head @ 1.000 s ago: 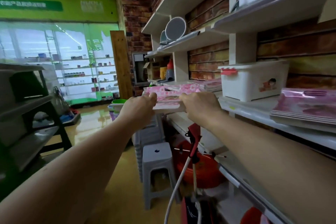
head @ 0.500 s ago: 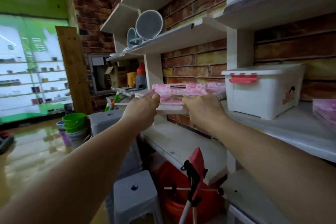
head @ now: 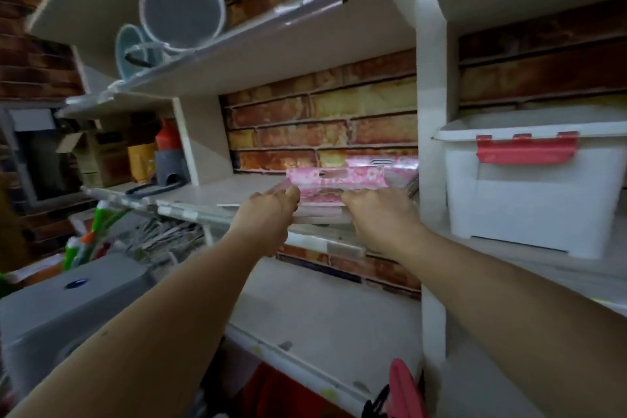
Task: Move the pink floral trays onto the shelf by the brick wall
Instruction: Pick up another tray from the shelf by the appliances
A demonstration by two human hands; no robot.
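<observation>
The pink floral trays (head: 334,187), gripped by the left hand (head: 271,214) and right hand (head: 378,214), have now been brought over the shelf (head: 217,195), so they are nearly put down.

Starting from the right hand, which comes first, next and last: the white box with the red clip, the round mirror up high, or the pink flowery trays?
1. Pink flowery trays: held by the right hand, on the shelf by the bricks.
2. White box: to the right, past the white post.
3. Round mirror: up on the higher shelf, far left.
</observation>
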